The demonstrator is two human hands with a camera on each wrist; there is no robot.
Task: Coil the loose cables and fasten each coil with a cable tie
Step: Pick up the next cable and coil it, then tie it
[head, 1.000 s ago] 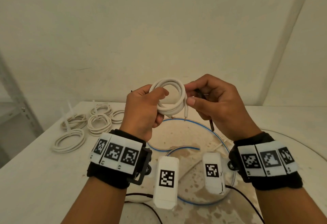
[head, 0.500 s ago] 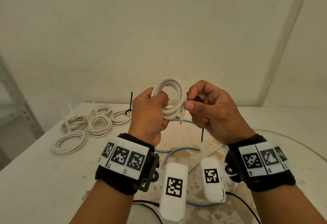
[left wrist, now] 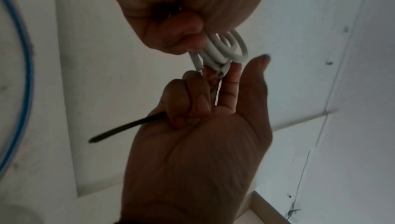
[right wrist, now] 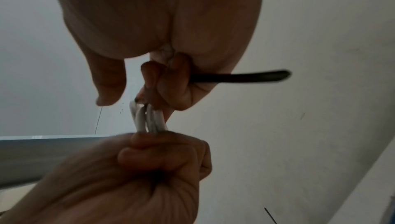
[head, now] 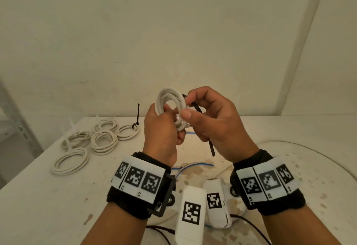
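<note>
I hold a white cable coil (head: 170, 100) in the air above the table. My left hand (head: 168, 126) grips its lower part in a fist. The right hand (head: 188, 105) pinches a black cable tie (head: 197, 107) against the coil's right side, thumb in front of the loops. The tie's tail (head: 211, 148) hangs down past the palm. In the left wrist view the coil (left wrist: 226, 48) sticks out of the left hand (left wrist: 171, 24), and the right hand (left wrist: 203, 143) holds the tie (left wrist: 128, 126). The right wrist view shows the tie (right wrist: 239, 76) and the coil (right wrist: 149, 119).
Several tied white coils (head: 104, 140) lie at the table's back left, one with a black tie (head: 127, 131). A blue-edged flat cable (head: 193, 165) loops on the stained table (head: 48, 196) under my hands. A metal shelf post (head: 11, 113) stands at the left.
The hands have come closer together. The right hand has brought the tie up against the coil, its thumb now in front of the loops. The coil has turned edge-on.
</note>
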